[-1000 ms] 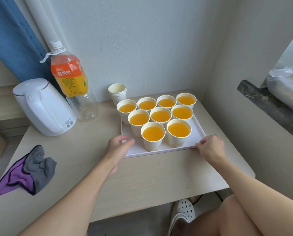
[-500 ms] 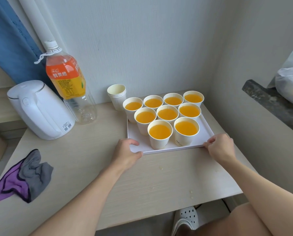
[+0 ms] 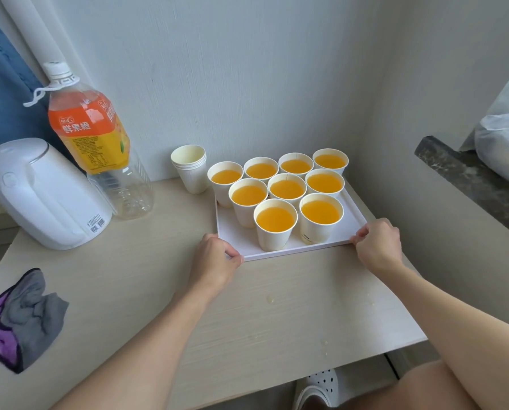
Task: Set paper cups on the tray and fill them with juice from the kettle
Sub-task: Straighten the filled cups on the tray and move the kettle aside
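Note:
A white tray sits at the back right of the wooden table, against the wall corner. Several paper cups filled with orange juice stand on it in rows. My left hand grips the tray's near left corner. My right hand grips its near right corner. A white kettle stands at the far left with its lid shut. A stack of unfilled paper cups stands just left of the tray by the wall.
A large juice bottle, nearly drained, stands between kettle and cup stack. A grey and purple cloth lies at the table's left front. Juice drops spot the table before the tray. A dark ledge with a plastic bag is at right.
Both hands moved in from beside the tray and closed on its two near corners. The view shifted slightly.

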`<state>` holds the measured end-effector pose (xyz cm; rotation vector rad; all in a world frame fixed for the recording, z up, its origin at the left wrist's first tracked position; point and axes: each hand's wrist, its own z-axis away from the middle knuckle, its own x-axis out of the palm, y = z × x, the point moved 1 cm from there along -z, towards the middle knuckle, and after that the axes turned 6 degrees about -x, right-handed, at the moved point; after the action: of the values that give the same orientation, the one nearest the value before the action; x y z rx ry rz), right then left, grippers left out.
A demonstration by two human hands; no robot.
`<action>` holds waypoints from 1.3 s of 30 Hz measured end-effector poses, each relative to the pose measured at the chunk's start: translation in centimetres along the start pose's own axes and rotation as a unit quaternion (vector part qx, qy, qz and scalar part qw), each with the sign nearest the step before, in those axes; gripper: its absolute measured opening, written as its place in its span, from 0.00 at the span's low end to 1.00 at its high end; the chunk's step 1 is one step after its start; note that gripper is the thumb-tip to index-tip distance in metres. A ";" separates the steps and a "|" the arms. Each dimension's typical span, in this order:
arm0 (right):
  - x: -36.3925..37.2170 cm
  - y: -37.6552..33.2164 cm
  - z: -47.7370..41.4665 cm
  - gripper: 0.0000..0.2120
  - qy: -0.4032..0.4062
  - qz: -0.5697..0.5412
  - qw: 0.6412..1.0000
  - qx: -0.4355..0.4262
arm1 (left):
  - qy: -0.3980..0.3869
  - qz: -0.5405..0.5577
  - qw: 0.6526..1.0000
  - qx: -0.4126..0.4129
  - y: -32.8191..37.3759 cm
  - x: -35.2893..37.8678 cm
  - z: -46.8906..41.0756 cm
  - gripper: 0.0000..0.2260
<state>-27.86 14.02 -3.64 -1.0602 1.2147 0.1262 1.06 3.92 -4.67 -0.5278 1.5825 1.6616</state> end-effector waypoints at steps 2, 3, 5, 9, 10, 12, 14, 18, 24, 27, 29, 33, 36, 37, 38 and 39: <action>0.0 -0.1 -0.5 0.04 0.000 -0.004 1.000 0.000 | -0.001 0.004 1.000 0.004 0.2 0.0 -0.4 0.02; 0.0 -0.2 -0.8 0.04 0.000 -0.003 1.000 0.000 | -0.003 0.006 1.000 0.004 0.3 0.0 -0.6 0.02; 0.1 -0.3 -1.3 0.04 -0.001 0.002 1.000 -0.003 | -0.002 0.009 1.000 0.007 0.5 0.0 -1.2 0.02; 0.5 -0.4 -2.6 0.04 -0.007 0.006 1.000 -0.010 | -0.001 0.013 1.000 0.006 0.7 0.1 -2.2 0.02; 0.5 -0.5 -2.9 0.04 -0.006 0.009 1.000 -0.011 | 0.000 0.013 1.000 0.005 0.7 0.2 -2.4 0.02; 0.7 -0.6 -3.4 0.04 -0.005 0.015 1.000 -0.013 | 0.001 0.017 1.000 0.004 0.7 0.3 -2.7 0.02; 0.9 -0.8 -4.1 0.04 -0.006 0.029 0.999 -0.019 | 0.003 0.021 1.000 0.005 0.7 0.4 -3.2 0.02; 1.3 -1.1 -5.4 0.05 -0.013 0.047 0.999 -0.022 | 0.013 0.027 1.000 -0.001 0.8 0.5 -3.9 0.02; 2.0 -1.8 -6.9 0.05 -0.011 0.055 0.998 -0.019 | 0.025 0.036 0.999 -0.002 0.7 0.7 -5.2 0.03; 2.1 -2.2 -7.5 0.05 -0.012 0.060 0.998 -0.022 | 0.030 0.037 0.999 -0.001 0.7 0.8 -5.7 0.02; 2.3 -2.5 -7.8 0.05 -0.014 0.067 0.997 -0.025 | 0.034 0.042 0.999 0.002 0.7 0.8 -6.1 0.02; 2.5 -2.8 -8.5 0.05 -0.014 0.071 0.997 -0.027 | 0.036 0.048 0.998 0.002 0.6 0.8 -6.7 0.02; 2.7 -3.1 -8.8 0.06 -0.015 0.074 0.997 -0.028 | 0.037 0.053 0.998 0.002 0.6 0.7 -7.0 0.02; 2.7 -3.2 -8.9 0.06 -0.015 0.074 0.997 -0.027 | 0.039 0.054 0.998 0.003 0.6 0.7 -7.1 0.02; 2.7 -3.2 -9.1 0.06 -0.015 0.073 0.997 -0.026 | 0.041 0.056 0.998 0.003 0.6 0.8 -7.3 0.02; 2.8 -3.3 -9.2 0.06 -0.014 0.073 0.997 -0.026 | 0.044 0.056 0.997 0.003 0.6 0.8 -7.4 0.02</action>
<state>-31.19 4.39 -3.56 -1.0118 1.2685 0.2862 -1.38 -3.03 -5.94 -0.5232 1.7071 1.7369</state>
